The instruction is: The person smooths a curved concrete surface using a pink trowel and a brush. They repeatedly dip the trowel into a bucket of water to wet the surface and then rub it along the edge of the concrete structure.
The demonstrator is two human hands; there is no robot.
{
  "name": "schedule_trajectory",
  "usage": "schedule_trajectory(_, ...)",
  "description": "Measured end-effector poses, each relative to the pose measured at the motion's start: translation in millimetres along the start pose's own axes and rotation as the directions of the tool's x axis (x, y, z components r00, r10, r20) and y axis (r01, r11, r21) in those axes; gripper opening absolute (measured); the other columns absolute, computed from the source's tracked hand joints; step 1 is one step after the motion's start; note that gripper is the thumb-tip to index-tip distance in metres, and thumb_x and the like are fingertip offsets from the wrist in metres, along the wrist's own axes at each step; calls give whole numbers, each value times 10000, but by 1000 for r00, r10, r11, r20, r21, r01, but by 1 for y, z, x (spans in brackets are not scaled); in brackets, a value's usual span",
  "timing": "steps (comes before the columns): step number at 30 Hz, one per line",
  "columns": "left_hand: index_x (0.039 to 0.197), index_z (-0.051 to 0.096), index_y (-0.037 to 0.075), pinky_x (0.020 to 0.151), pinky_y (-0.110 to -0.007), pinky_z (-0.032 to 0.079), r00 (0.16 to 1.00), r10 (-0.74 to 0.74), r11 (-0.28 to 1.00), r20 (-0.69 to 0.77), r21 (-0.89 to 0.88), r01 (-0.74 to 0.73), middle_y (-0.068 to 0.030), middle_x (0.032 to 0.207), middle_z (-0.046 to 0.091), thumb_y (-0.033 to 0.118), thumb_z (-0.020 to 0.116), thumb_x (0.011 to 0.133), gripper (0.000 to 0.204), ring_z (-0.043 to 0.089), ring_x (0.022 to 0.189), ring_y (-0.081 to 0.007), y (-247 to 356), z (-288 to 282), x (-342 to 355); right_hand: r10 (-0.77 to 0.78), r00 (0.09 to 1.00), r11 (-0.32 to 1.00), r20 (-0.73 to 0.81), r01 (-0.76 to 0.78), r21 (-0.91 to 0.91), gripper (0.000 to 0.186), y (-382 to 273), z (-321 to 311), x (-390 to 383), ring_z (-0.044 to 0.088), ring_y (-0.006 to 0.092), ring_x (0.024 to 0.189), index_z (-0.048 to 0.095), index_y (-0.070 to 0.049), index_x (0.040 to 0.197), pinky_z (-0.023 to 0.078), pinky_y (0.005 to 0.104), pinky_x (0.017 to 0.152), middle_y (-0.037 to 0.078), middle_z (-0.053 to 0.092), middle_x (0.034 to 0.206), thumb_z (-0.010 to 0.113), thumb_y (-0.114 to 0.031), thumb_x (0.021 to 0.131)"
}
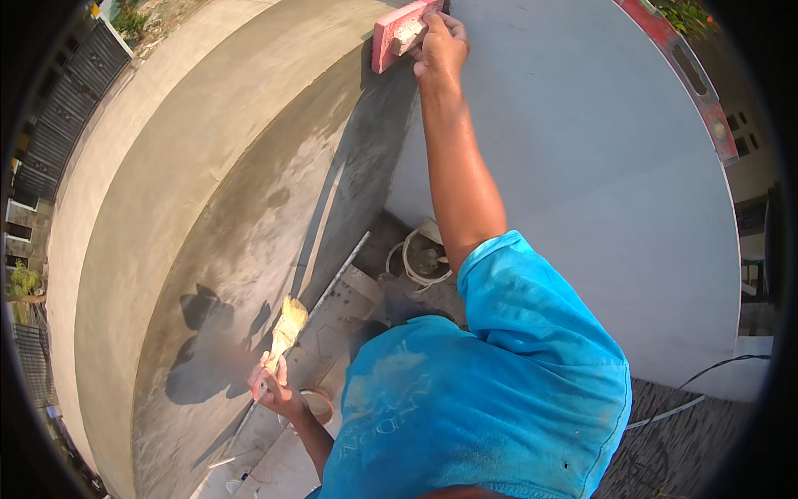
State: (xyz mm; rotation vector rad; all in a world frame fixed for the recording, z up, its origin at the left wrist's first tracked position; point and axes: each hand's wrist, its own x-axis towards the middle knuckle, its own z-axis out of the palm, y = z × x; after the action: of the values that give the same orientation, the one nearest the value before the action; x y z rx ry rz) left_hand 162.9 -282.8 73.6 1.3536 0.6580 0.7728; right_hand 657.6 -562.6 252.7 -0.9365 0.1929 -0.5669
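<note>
- Pink float (384, 46): top cut off by upper edge; partly behind right hand (442, 48).
- Brush (288, 323): partly hidden by left hand (278, 391).
- Red bar (662, 40): upper end cut off.

Outdoor building site, half-damp plastered wall (229, 220), white-rimmed bucket (406, 259), pink float (386, 43)

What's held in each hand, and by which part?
Left hand: a brush, by its handle. Right hand: a pink float, by the grip on its back.
</note>
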Motion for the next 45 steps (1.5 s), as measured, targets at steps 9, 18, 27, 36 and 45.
schedule_trajectory(9,1225,554,-43,932,-463,616,996,-63,998,63,-17,64,-251,1266,635,220,632,1024,340,667,1122,-306,-5,8,8,402,900,915,166,-399,-55,292,48,-26,-201,559,108,764,498,-41,1119,467,279,593,88,594,965,670,-50,883)
schedule_trajectory(18,1227,551,-43,924,-458,620,999,-41,998,30,-41,43,-261,1263,630,241,658,1011,372,664,1128,-341,-18,-8,12,97,986,993,136,-104,47,339,32,10,-150,586,157,867,473,-20,1177,514,324,712,142,587,1058,667,-60,902)
schedule_trajectory(27,1190,568,-39,934,-484,612,996,-50,998,68,-25,52,-259,1270,626,230,658,1005,339,661,1138,-336,-15,-11,16,313,928,930,199,-342,132,353,18,-12,-220,597,144,900,450,-56,1192,556,311,698,101,542,1067,670,-52,916)
schedule_trajectory(36,1197,559,-37,938,-491,606,993,-83,993,81,-78,89,-263,1262,631,180,636,1011,295,662,1143,-337,-23,-15,16,368,885,929,286,-334,-161,340,76,-37,-266,623,121,861,463,-64,1176,554,283,548,83,596,1042,698,-63,931)
schedule_trajectory(45,1191,555,-45,933,-488,606,996,-41,998,75,-46,45,-256,1245,638,190,616,1020,297,663,1141,-330,-20,-15,15,474,657,761,586,-641,103,350,22,-109,-244,621,157,1046,471,-129,1284,503,420,941,44,638,1145,658,-133,989)
